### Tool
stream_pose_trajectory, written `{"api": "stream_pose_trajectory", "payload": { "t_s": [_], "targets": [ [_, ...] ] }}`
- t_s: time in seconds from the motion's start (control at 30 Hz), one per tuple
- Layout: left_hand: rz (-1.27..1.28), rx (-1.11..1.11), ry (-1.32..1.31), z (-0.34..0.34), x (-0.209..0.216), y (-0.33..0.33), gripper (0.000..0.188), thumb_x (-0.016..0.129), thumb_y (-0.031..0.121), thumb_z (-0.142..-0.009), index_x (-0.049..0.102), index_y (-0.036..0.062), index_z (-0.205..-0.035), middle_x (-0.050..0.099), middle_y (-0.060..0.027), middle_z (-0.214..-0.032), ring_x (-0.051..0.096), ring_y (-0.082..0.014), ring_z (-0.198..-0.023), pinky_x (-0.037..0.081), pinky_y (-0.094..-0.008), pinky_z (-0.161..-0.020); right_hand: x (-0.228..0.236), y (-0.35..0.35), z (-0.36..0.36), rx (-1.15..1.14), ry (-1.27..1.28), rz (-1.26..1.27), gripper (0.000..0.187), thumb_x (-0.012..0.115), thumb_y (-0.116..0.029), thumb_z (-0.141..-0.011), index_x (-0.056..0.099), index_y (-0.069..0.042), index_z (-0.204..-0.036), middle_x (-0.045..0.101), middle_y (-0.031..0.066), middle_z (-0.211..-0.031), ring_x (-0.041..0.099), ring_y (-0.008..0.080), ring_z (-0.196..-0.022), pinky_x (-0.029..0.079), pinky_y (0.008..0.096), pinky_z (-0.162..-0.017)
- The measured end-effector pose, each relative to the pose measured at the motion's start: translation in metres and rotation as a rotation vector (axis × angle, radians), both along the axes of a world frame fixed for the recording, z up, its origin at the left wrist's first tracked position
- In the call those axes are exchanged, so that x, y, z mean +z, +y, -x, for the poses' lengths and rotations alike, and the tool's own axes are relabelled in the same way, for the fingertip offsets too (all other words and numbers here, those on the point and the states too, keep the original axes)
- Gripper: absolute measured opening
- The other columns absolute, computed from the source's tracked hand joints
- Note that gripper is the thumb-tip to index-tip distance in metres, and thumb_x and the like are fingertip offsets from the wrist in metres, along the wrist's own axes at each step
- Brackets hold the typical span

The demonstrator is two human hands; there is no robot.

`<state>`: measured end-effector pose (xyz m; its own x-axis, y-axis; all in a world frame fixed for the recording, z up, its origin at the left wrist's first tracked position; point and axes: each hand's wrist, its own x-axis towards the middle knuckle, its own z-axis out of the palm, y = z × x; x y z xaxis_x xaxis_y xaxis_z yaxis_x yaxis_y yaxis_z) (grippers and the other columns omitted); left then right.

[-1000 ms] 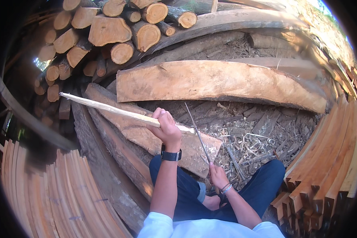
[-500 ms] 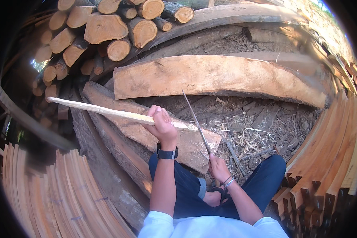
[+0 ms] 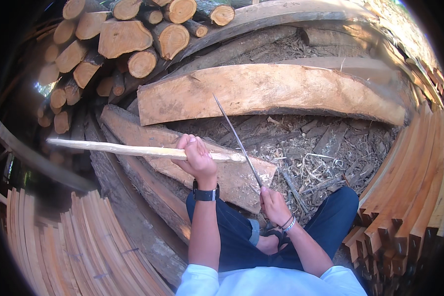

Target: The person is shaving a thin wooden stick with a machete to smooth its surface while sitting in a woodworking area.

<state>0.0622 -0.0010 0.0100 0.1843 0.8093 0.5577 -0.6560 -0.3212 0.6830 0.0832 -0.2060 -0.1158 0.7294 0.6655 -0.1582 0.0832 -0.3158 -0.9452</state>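
Note:
My left hand (image 3: 198, 157) is closed around a pale, peeled wooden stick (image 3: 118, 148) near its right end. The stick stretches out to the left, almost level. In my right hand (image 3: 275, 204) is the handle of a long, thin-bladed knife (image 3: 238, 140), its tip pointing up and to the left. The blade crosses close by the stick's right end; whether they touch, I cannot tell. Beneath both lies a rough-sawn plank (image 3: 232, 182) with pale shavings on its right end. My fingers hide most of the knife's handle.
A thick bark-edged slab (image 3: 271, 91) lies beyond my hands. Cut logs (image 3: 126, 37) are piled at the far left. Stacked sawn boards stand at the left (image 3: 98, 241) and right (image 3: 404, 172). Wood shavings (image 3: 325, 163) litter the ground before my right knee.
The stick's far end has swung downward and left, so it lies more level. The knife's tip has moved up and left. Both hands keep their hold.

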Motion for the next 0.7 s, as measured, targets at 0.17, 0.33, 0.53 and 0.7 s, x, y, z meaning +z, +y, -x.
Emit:
{"api": "stream_pose_trajectory", "payload": {
  "t_s": [0.17, 0.33, 0.53, 0.7],
  "targets": [
    [0.032, 0.026, 0.0, 0.004, 0.002, -0.009, 0.032, 0.043, 0.008, -0.085, 0.026, 0.0113, -0.059, 0.027, 0.002, -0.05, 0.024, -0.0062, -0.04, 0.019, -0.0245, -0.038, -0.025, 0.002, 0.008, -0.034, -0.088, 0.019, 0.057, 0.04, -0.038, -0.103, 0.06, 0.007, -0.076, 0.059, 0.0291, -0.066, 0.061, 0.0481, -0.07, 0.046, 0.0493, -0.065],
    [0.053, 0.037, -0.017, 0.042, -0.012, -0.007, 0.03, 0.041, 0.012, -0.085, 0.028, 0.0121, -0.058, 0.029, -0.001, -0.047, 0.025, -0.0096, -0.037, 0.025, -0.0231, -0.038, -0.08, -0.024, 0.004, -0.044, 0.005, 0.19, 0.059, 0.04, -0.04, -0.103, 0.061, 0.008, -0.075, 0.06, 0.0302, -0.069, 0.063, 0.0459, -0.072, 0.047, 0.0494, -0.069],
    [-0.007, 0.092, -0.062, 0.073, -0.036, -0.013, 0.03, 0.035, 0.016, -0.088, 0.028, 0.0143, -0.059, 0.027, -0.0008, -0.046, 0.024, -0.0103, -0.035, 0.022, -0.0222, -0.034, -0.01, -0.027, 0.01, 0.044, -0.022, -0.039, 0.052, 0.042, -0.036, -0.102, 0.06, 0.007, -0.079, 0.058, 0.0283, -0.066, 0.06, 0.0473, -0.068, 0.045, 0.0517, -0.065],
    [-0.053, 0.069, -0.109, 0.093, -0.052, -0.029, 0.03, 0.038, 0.018, -0.087, 0.031, 0.0129, -0.058, 0.03, -0.0016, -0.045, 0.027, -0.0112, -0.035, 0.025, -0.0218, -0.036, -0.068, -0.02, 0.023, 0.094, -0.1, 0.27, 0.056, 0.043, -0.039, -0.101, 0.062, 0.008, -0.079, 0.061, 0.0327, -0.071, 0.063, 0.0493, -0.075, 0.049, 0.051, -0.07]
  ]
}}
